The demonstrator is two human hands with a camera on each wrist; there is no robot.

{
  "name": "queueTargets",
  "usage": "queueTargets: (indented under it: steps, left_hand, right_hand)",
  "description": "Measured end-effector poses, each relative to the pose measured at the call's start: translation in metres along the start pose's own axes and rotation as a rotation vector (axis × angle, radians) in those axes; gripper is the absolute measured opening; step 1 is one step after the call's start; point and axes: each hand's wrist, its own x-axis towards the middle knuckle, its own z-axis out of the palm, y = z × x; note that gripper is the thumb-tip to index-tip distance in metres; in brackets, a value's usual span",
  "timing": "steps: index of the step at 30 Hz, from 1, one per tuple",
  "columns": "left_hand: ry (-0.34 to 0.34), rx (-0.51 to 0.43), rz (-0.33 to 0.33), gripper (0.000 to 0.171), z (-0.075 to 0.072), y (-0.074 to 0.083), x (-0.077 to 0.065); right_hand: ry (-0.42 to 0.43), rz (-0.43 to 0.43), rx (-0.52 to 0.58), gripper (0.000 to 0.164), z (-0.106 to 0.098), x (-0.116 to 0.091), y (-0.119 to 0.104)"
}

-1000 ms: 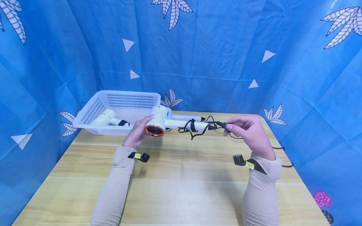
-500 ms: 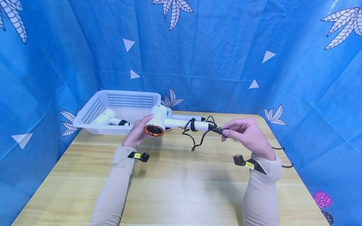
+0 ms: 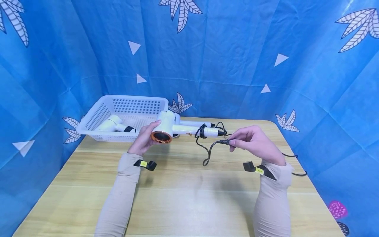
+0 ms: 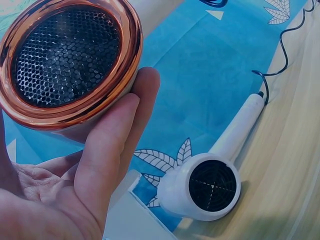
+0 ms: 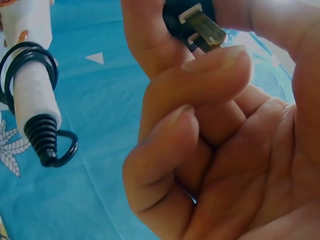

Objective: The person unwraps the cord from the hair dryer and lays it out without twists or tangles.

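Observation:
In the head view my left hand (image 3: 144,139) grips a white hair dryer (image 3: 165,121) by its barrel, above the table. The dryer's copper-rimmed mesh end (image 4: 70,55) faces the left wrist camera. Its handle points right, with black cord (image 3: 202,131) wound around it. From the windings a loose loop (image 3: 206,161) hangs down and rises to my right hand (image 3: 254,143). That hand pinches the plug (image 5: 175,17) between thumb and fingers, its metal prongs showing in the right wrist view. A second white hair dryer (image 4: 200,187) lies on the table behind the held one.
At the back left stands a white plastic basket (image 3: 139,98) with another white hair dryer (image 3: 110,123) inside. The second dryer's black cord (image 3: 300,174) trails to the table's right edge. Blue patterned cloth (image 3: 231,59) surrounds the wooden table (image 3: 183,204) at the back and sides.
My right hand has drawn the plug slightly down and left, and the loose cord now hangs in a lower, longer loop clear of the handle. My left hand and the dryer have stayed in place.

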Motion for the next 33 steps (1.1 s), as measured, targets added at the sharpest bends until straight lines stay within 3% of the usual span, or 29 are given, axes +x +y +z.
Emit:
queueTargets:
  steps: [15,33]
  left_hand:
    - [0.013,0.007,-0.008,0.068,-0.001,0.0,0.0]
    - [0.006,0.004,0.009,0.062,0.001,-0.001,0.001]
  right_hand:
    - [-0.053,0.051,-0.012,0.019,-0.002,0.012,0.018]
    - [-0.047,0.135,-0.101,0.02,-0.009,0.022,0.043]
